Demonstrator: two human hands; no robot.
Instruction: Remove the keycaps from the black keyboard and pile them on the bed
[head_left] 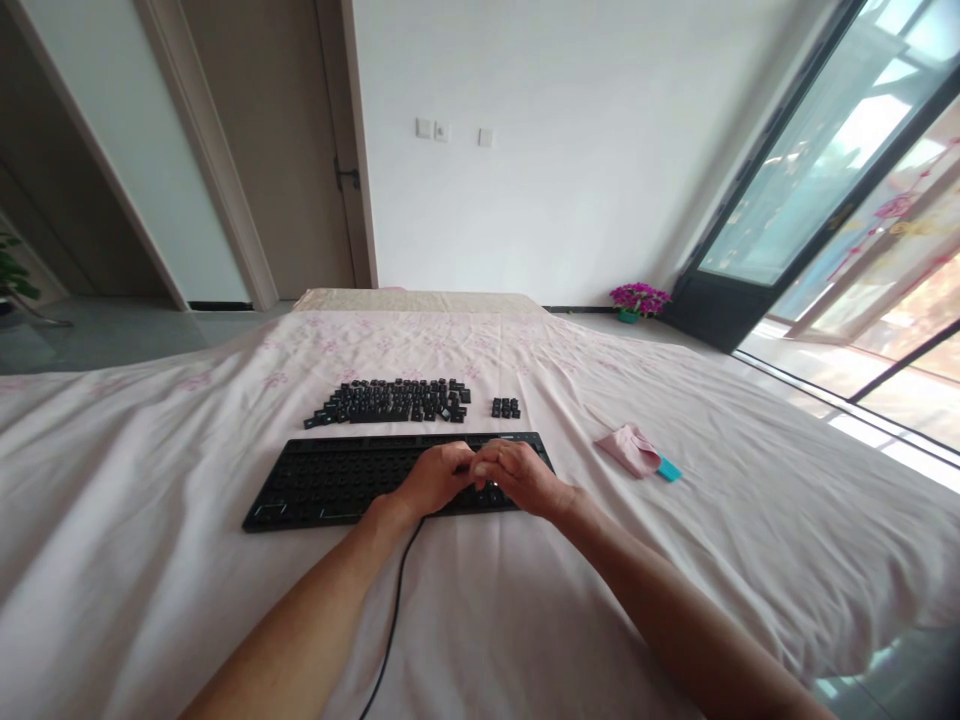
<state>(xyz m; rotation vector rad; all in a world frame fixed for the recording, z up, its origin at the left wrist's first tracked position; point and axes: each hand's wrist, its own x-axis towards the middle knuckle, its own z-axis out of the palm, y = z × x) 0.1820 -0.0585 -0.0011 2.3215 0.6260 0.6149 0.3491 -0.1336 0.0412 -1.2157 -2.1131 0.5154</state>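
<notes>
A black keyboard [330, 482] with its keycaps off lies on the pale pink sheet in front of me. My left hand [433, 478] and my right hand [517, 476] rest on its right half, fingertips meeting in a pinch at about the middle. What they pinch is too small to see. Just beyond the keyboard, several loose black keycaps [394, 401] are laid out in rows, with a small separate cluster of keycaps [506, 407] to their right. The keyboard's black cable [394, 610] runs toward me between my forearms.
A folded pink cloth [628, 448] with a small teal object [669, 470] beside it lies to the right of the keyboard. The sheet [150, 520] covers a wide bed-like surface. A potted purple flower [637, 299] stands on the floor by the glass door.
</notes>
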